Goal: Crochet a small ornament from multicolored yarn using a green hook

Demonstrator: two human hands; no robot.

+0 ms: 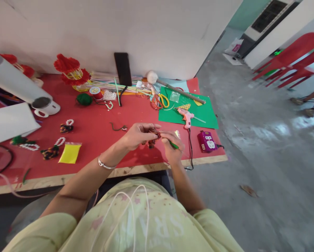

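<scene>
My left hand is closed, pinching a small dark red and brown yarn-like piece above the front part of the red-covered table. Close beside it, my right hand grips a thin tool with a green handle, its slim shaft sticking out to the lower right. The fingertips of both hands meet at the piece, and they hide much of it. A short dark green strand with a small white bit lies just left of my left hand.
A pink glue gun lies on a green sheet, near yellow scissors and a purple power socket box. Leftward are a yellow packet, beaded dark pieces and a mug. A phone leans on the wall.
</scene>
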